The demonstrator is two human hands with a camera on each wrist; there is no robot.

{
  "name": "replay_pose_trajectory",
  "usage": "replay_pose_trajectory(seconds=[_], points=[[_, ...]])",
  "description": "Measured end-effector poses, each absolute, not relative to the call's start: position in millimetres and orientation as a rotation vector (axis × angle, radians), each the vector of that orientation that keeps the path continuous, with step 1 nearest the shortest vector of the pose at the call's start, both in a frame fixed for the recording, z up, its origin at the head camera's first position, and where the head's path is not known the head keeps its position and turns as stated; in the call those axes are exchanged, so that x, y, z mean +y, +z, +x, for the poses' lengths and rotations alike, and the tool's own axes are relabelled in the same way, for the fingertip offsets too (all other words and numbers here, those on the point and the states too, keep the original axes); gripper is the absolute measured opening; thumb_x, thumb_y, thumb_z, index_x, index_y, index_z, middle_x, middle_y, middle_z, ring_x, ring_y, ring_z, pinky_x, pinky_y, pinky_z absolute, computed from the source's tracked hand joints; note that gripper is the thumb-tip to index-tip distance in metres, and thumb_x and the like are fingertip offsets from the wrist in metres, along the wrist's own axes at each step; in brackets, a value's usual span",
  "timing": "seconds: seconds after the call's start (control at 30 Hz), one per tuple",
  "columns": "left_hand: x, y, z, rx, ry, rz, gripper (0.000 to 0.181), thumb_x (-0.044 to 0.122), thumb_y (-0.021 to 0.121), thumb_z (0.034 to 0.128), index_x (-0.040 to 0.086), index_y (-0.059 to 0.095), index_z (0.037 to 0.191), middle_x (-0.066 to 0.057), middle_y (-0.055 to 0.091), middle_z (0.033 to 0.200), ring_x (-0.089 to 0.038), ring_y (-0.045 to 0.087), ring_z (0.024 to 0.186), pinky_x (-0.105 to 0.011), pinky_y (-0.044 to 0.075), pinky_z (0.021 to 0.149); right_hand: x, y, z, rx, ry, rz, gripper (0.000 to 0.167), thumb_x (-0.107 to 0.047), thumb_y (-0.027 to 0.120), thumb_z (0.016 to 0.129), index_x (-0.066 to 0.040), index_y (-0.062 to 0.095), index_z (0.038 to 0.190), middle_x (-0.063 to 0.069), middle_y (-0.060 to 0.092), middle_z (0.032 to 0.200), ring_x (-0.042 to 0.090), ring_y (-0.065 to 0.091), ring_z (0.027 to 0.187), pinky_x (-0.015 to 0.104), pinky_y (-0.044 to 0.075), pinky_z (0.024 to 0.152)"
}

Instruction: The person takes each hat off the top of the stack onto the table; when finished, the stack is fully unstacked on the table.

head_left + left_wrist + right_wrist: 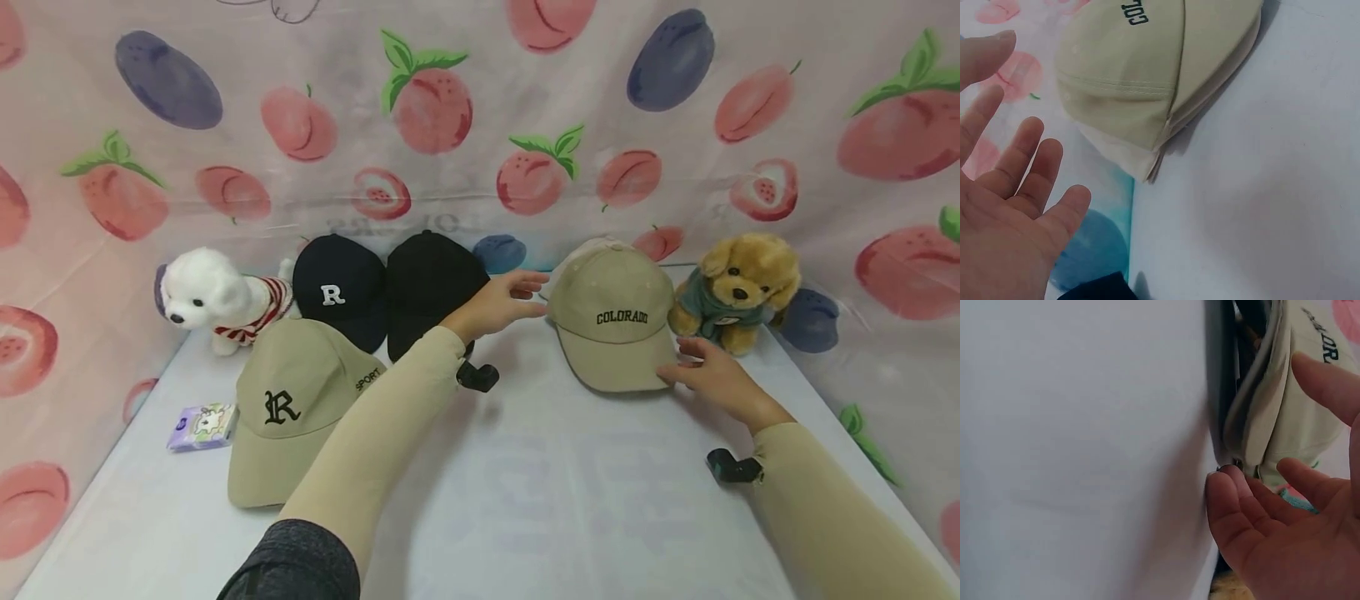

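At the far left of the white-covered table (540,508), a white plush dog (206,283) in a red-and-white striped garment stands near the backdrop; a small flat purple-and-white printed packet (202,427) lies nearer the camera. Just beside the packet sits a beige fabric cap with a black gothic R (288,387), its right side covered by the beige left sleeve (382,425) crossing in front. Behind it, a navy fabric cap with a white R (337,287) and a black fabric cap (427,279) stand side by side, the black one's lower right hidden by the left arm. The left hand (498,304) has its fingers spread and holds nothing, apart from the left side of a beige fabric cap lettered COLORADO (615,308). This cap is on the table right of centre, fitted over a paler cap (1125,159) that shows along its lower edge. The right hand (720,379) is at the right end of the brim, fingers loosely bent, thumb apart from them, gripping nothing; contact cannot be confirmed. Immediately behind that hand, a golden-brown plush dog (742,279) in a green garment sits close to the cap's right side.
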State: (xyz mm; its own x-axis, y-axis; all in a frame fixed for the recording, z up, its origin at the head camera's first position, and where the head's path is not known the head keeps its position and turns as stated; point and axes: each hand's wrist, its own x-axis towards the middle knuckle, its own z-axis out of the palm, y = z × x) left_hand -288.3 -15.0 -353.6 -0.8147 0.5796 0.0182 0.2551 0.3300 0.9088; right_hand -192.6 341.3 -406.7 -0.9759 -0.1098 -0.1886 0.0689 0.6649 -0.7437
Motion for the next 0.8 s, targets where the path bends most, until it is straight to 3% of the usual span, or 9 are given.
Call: replay_pose_trajectory(seconds=[0.4,0.63,0.8], points=[[7,-369,-296,2.185,1.561,0.651,0.057,0.017,0.069,0.0955,0.011,0.049,0.148,-0.013,0.046,0.148,-0.027,0.044,0.132,-0.037,0.043,0.103,334,-408,-211,2.641,-1.249,-0.038,0.096,-0.037,0.073,0.092,0.013,0.018,0.152,0.034,0.024,0.155,0.054,0.029,0.138,0.061,0.033,0.107],[18,-369,-302,2.195,1.556,0.579,0.056,0.021,0.070,0.0955,0.017,0.050,0.147,-0.005,0.044,0.150,-0.024,0.041,0.137,-0.039,0.042,0.105,332,-410,-214,2.631,-1.276,-0.035,0.095,-0.030,0.075,0.092,0.014,0.016,0.152,0.036,0.023,0.154,0.054,0.027,0.139,0.061,0.034,0.107],[24,-366,-304,2.196,1.575,0.532,0.056,0.021,0.071,0.0949,0.022,0.050,0.147,-0.002,0.033,0.158,-0.023,0.032,0.143,-0.044,0.038,0.108,332,-408,-214,2.644,-1.275,-0.031,0.095,-0.027,0.075,0.092,0.015,0.015,0.152,0.037,0.021,0.154,0.057,0.030,0.135,0.060,0.035,0.106]])
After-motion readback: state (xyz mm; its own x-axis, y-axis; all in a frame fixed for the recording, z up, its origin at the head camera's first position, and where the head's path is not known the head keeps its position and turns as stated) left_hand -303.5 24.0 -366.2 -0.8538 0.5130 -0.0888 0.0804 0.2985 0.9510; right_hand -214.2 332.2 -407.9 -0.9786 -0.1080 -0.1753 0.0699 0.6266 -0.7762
